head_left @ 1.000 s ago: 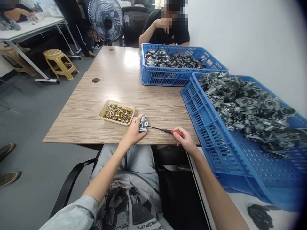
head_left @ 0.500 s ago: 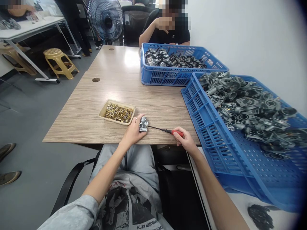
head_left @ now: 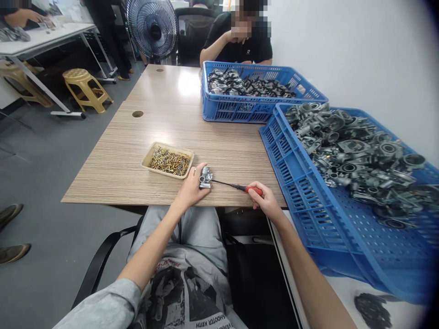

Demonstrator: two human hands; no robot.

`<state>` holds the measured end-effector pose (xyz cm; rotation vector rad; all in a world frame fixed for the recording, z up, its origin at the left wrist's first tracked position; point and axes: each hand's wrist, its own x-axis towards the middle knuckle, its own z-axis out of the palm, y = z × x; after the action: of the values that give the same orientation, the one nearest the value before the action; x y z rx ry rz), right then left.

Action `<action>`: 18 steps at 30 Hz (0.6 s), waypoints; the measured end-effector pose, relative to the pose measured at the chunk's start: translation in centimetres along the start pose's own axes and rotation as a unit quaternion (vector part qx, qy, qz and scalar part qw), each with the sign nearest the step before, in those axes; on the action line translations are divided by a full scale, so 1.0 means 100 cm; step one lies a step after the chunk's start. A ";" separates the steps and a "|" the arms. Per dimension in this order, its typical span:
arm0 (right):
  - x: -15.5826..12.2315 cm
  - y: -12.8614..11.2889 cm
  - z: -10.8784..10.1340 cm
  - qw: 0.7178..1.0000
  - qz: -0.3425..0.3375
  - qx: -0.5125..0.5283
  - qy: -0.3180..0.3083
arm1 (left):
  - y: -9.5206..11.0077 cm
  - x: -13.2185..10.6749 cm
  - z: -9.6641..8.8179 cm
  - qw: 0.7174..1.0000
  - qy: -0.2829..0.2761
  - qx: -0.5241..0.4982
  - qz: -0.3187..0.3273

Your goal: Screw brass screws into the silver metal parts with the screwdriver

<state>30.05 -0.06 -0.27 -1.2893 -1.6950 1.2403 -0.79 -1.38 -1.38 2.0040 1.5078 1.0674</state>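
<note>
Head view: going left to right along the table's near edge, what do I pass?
left hand → metal casting → screwdriver → right hand → blue crate

screwdriver grip (head_left: 254, 190): glossy red plastic | casting (head_left: 206, 177): matt grey metal | crate (head_left: 288, 178): blue plastic | tabletop (head_left: 137, 155): wood-grain laminate

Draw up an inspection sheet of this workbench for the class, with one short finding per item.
Surface: wood-grain table with a round grommet hole.
Job's things: carburettor body; red-handled screwdriver, its shaft reaching the body; beige tray of brass screws.
Clutter: two blue plastic crates heaped with grey metal castings.
Grippers: left hand has its fingers around the body; right hand has its fingers around the handle.
Cables: nothing seen.
Surroundings: standing fan, yellow stool, seated co-worker.
</note>
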 end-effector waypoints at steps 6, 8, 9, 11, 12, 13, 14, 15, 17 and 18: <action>0.000 0.001 0.000 1.000 -0.002 0.002 0.000 | 0.000 0.000 0.000 1.000 -0.001 0.001 0.004; 0.000 0.001 0.000 1.000 -0.002 0.003 -0.001 | 0.000 0.000 0.000 1.000 -0.001 0.003 0.004; 0.000 0.002 0.000 1.000 -0.002 0.004 -0.001 | 0.000 0.000 0.000 1.000 0.000 0.003 0.003; 0.000 0.002 0.000 1.000 -0.003 0.005 -0.001 | 0.000 0.000 0.000 1.000 0.001 0.004 0.002; 0.000 0.002 0.000 1.000 -0.003 0.006 -0.002 | -0.001 0.000 0.000 1.000 0.001 0.004 0.002; 0.000 0.003 0.000 1.000 -0.003 0.007 -0.003 | -0.001 0.000 0.000 1.000 0.001 0.004 0.002; 0.001 0.003 -0.001 1.000 -0.003 0.007 -0.004 | -0.001 0.000 0.001 1.000 0.001 0.004 0.002; 0.001 0.003 -0.001 1.000 -0.003 0.007 -0.004 | -0.001 0.000 0.001 1.000 0.001 0.004 0.002; 0.001 0.004 0.000 1.000 -0.002 0.007 -0.005 | -0.002 0.000 0.001 1.000 0.002 0.004 0.001; 0.001 0.003 0.000 1.000 -0.002 0.007 -0.004 | -0.002 0.000 0.002 1.000 0.002 0.004 0.000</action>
<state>30.17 0.05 -0.58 -1.2731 -1.6915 1.2552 -0.81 -1.29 -1.63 2.0084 1.5152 1.0681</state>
